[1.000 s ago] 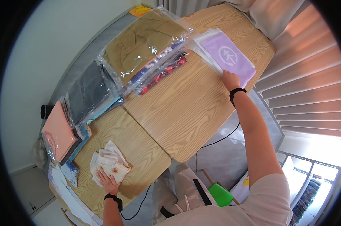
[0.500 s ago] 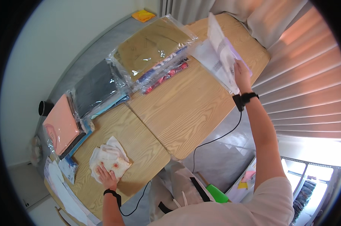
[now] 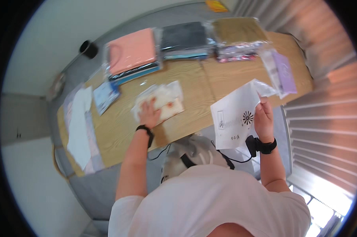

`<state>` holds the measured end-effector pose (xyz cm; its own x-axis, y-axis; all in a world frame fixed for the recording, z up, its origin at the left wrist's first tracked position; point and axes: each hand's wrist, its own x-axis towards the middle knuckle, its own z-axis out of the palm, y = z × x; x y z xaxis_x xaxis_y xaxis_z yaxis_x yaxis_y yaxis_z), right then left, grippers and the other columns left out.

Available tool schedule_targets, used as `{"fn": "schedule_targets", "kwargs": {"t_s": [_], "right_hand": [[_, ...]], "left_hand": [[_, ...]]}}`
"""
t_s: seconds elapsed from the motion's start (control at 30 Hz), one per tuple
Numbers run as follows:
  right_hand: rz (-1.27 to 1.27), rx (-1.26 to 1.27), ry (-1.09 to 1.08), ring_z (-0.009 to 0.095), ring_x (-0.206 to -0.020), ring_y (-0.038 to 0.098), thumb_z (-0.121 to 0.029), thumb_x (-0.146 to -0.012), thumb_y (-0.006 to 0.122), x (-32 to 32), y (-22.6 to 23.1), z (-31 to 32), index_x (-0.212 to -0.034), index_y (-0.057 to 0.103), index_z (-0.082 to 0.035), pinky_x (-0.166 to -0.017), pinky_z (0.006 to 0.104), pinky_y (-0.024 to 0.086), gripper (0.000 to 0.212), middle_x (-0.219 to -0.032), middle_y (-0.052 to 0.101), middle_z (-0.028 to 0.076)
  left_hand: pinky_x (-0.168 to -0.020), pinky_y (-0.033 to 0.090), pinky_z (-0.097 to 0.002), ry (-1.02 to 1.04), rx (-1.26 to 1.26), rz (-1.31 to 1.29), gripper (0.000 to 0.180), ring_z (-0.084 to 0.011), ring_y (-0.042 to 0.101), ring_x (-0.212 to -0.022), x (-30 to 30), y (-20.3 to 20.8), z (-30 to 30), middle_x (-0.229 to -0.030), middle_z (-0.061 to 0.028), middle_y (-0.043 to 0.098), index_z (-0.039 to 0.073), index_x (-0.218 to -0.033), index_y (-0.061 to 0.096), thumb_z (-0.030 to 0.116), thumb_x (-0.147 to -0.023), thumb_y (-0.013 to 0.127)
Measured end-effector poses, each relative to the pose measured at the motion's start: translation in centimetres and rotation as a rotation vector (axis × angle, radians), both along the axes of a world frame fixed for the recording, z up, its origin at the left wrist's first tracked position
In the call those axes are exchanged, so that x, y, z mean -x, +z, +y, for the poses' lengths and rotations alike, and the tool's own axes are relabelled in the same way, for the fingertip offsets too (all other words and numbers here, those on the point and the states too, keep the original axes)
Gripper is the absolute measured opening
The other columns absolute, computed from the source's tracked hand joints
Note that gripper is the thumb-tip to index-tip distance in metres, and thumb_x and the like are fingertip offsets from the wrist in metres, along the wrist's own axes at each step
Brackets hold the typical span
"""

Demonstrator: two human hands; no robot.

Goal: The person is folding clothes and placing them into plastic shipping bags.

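My left hand point(image 3: 148, 115) lies flat on a folded white cloth point(image 3: 171, 97) with orange-red spots, its fingers spread. The cloth rests on the wooden table near its front edge. Off to the right, my right hand point(image 3: 264, 118) grips the right edge of a white plastic bag point(image 3: 233, 114) with black printing. Raised over the table's front edge, the bag hangs flat and its upper right corner is creased and see-through. Behind it, more white bags with a purple one point(image 3: 284, 73) lie at the table's right end.
Along the back of the table point(image 3: 186, 83) stand stacks of bagged folded fabric: peach point(image 3: 132, 51), dark grey point(image 3: 184, 36) and olive point(image 3: 238, 31). A small blue-white packet point(image 3: 106, 96) and long white cloth point(image 3: 80, 128) lie at left. Beyond is a black bin point(image 3: 89, 49); curtains point(image 3: 324, 94) hang at right.
My right hand has lifted the white bag off the pile at right and brought it nearer. My left hand stays on the cloth. The view has turned toward the left.
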<state>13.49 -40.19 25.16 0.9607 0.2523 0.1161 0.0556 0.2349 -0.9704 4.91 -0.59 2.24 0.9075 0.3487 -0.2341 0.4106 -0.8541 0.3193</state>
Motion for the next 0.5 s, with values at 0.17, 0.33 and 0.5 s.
{"fn": "schedule_targets", "kwargs": {"t_s": [0.17, 0.33, 0.5], "right_hand": [[-0.112, 0.157, 0.507, 0.016, -0.109, 0.048, -0.007, -0.089, 0.044, 3.6, 3.0, 10.0, -0.090, 0.051, -0.004, -0.095, 0.0302, 0.033, 0.008, -0.132, 0.049, 0.010], [-0.387, 0.107, 1.020, 0.030, -0.127, 0.040, -0.012, -0.089, 0.044, 7.0, 8.6, 20.6, -0.085, 0.052, -0.003, -0.110, 0.0451, 0.015, 0.012, -0.123, 0.056, 0.015], [-0.554, 0.137, 1.134, 0.032, -0.126, 0.041, -0.015, -0.089, 0.045, 9.9, 11.4, 26.5, -0.082, 0.052, -0.004, -0.109, 0.0478, 0.017, 0.015, -0.116, 0.060, 0.017]], "left_hand": [[-0.107, 0.026, -0.0445, -0.046, 0.215, -0.451, 0.068, -0.0339, 0.028, -0.133, 3.8, 4.4, 2.6, -0.143, -0.0205, 0.030, 0.006, -0.140, 0.028, 0.029, -0.084, 0.058], [-0.103, 0.031, -0.0346, 0.317, 1.264, -0.303, 0.053, -0.0205, 0.040, -0.126, 9.0, 11.8, 7.7, -0.134, -0.0130, 0.046, 0.009, -0.137, 0.037, 0.044, -0.097, 0.032], [-0.098, 0.038, -0.0319, 0.199, 1.764, -0.218, 0.059, -0.0161, 0.052, -0.113, 13.9, 15.2, 11.2, -0.124, -0.0079, 0.054, 0.003, -0.133, 0.040, 0.048, -0.097, 0.029]]}}
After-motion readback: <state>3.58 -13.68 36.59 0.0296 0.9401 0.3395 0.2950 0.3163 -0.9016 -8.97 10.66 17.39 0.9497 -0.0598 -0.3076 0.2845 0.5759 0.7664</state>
